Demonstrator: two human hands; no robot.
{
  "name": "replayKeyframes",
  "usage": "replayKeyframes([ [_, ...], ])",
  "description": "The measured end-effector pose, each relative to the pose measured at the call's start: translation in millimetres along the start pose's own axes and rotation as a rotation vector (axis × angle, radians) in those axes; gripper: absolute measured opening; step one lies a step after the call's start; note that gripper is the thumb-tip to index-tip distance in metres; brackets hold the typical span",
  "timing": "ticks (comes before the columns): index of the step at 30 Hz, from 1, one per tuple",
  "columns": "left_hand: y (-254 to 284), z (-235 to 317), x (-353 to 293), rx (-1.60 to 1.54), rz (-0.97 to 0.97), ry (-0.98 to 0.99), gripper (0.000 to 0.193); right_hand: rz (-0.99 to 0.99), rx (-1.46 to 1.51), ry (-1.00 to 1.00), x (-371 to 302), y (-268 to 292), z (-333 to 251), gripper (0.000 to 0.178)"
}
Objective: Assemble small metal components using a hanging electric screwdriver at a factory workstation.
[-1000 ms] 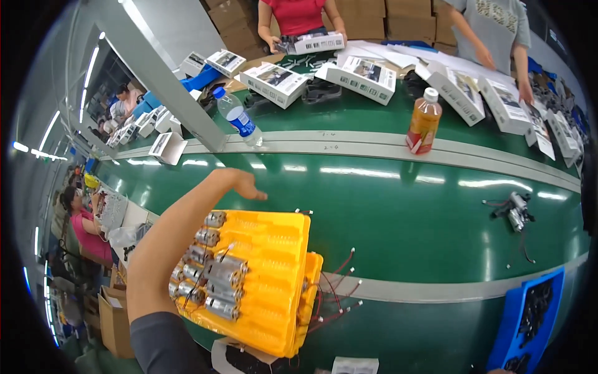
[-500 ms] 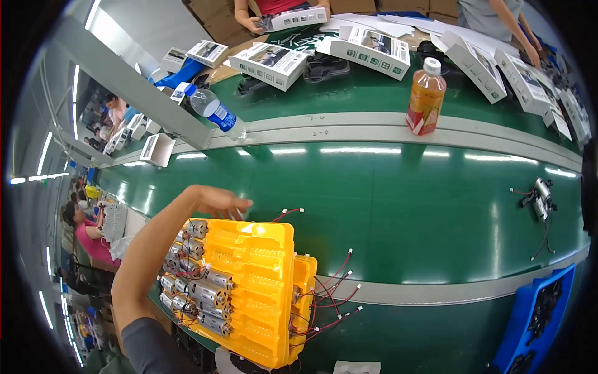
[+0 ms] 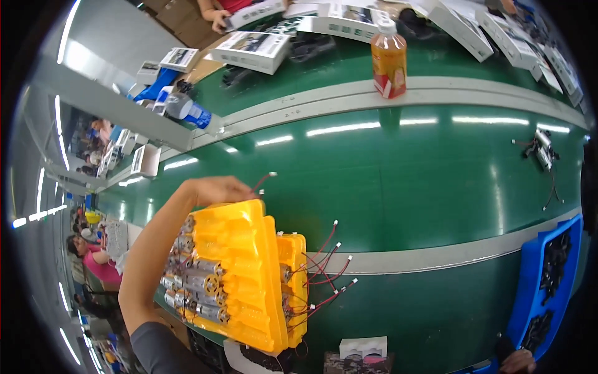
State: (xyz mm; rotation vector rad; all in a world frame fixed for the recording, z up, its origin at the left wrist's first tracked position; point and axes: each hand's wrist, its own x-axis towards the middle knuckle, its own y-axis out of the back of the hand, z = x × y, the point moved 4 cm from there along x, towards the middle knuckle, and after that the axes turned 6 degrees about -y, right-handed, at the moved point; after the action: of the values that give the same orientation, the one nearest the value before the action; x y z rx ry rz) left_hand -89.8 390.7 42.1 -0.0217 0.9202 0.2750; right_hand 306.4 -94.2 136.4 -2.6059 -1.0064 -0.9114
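Note:
On the left stands a yellow plastic tray (image 3: 240, 249) with moulded slots. Silver cylindrical motors (image 3: 202, 283) fill its left part; the slots toward its right are bare. My left hand (image 3: 221, 189) is at the tray's far edge, fingers curled over it, and the tray looks tilted. Thin wires with white plugs (image 3: 265, 181) stick up by the fingertips. A second yellow tray (image 3: 293, 249) lies underneath, red and black wires (image 3: 324, 265) trailing from its right side. My right hand (image 3: 518, 361), cut off by the lower edge, is beside the blue bin (image 3: 517, 311); its fingers are unclear.
Black parts (image 3: 554, 268) lie in the blue bin. A motor assembly with wires (image 3: 542, 149) rests at the far right of the green table. On the ledge are an orange drink bottle (image 3: 389, 62) and a tilted water bottle (image 3: 190, 112). White boxes (image 3: 252, 53) and co-workers are beyond.
My left hand, stretched out above the tray before, has come down onto its far edge. The upper tray's right side looks raised. My right hand has appeared at lower right. The view has shifted.

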Motion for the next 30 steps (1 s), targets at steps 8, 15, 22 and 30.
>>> replayKeyframes([
  [8, -28.1, 64.1, 5.0, 0.212, 0.25, 0.062, 0.066, -0.082, 0.163, -0.075, -22.6, 13.8, -1.6, 0.048],
  [15, -44.3, 90.2, -138.1, 0.73, 1.287, -0.01, 0.063, -0.089, 0.039, -0.202, -26.9, 6.0, 8.2, 0.035],
  [22, -208.4, 18.5, -164.0, 1.082, 1.386, 0.275, 0.07, -0.333, 0.221, -0.366, -34.5, -55.9, -3.4, 0.046],
  [30, -188.5, 11.2, -129.3, 0.885, 1.453, -0.014, 0.077, -0.502, 0.182, -0.471, -61.4, -73.5, -11.6, 0.051],
])
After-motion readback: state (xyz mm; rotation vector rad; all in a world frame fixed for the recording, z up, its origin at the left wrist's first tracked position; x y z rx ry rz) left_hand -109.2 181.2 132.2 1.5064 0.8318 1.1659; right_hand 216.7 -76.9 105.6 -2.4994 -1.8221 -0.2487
